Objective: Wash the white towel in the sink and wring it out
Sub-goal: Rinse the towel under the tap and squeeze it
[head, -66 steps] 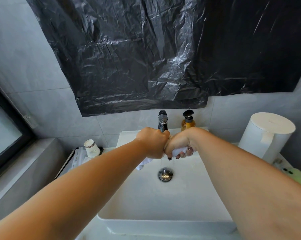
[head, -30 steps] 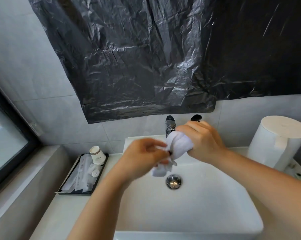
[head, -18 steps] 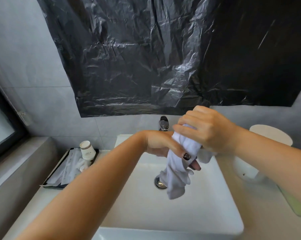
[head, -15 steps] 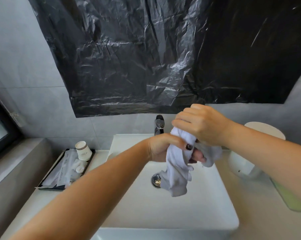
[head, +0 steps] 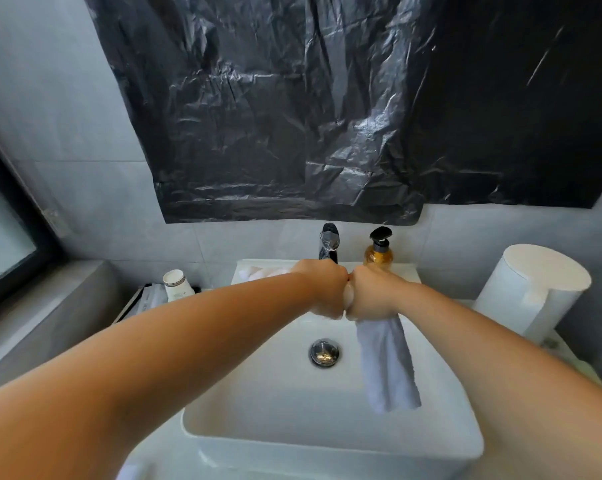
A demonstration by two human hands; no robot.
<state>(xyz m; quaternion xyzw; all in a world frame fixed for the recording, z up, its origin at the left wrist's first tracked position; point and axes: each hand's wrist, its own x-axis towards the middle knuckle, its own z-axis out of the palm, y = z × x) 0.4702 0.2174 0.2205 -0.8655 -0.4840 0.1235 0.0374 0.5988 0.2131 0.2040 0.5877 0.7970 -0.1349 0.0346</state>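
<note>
Over the sink (head: 330,441), the towel (head: 386,362) hangs lengthwise below the right hand (head: 370,296), its upper end clenched between that fist and the left hand (head: 323,292), knuckles touching, tap (head: 329,242) beyond.

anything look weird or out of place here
Yes: a crinkled black plastic sheet covers the wall above the sink, where a mirror might be. Otherwise nothing stands out; both hands grip the white towel over the basin.
</note>
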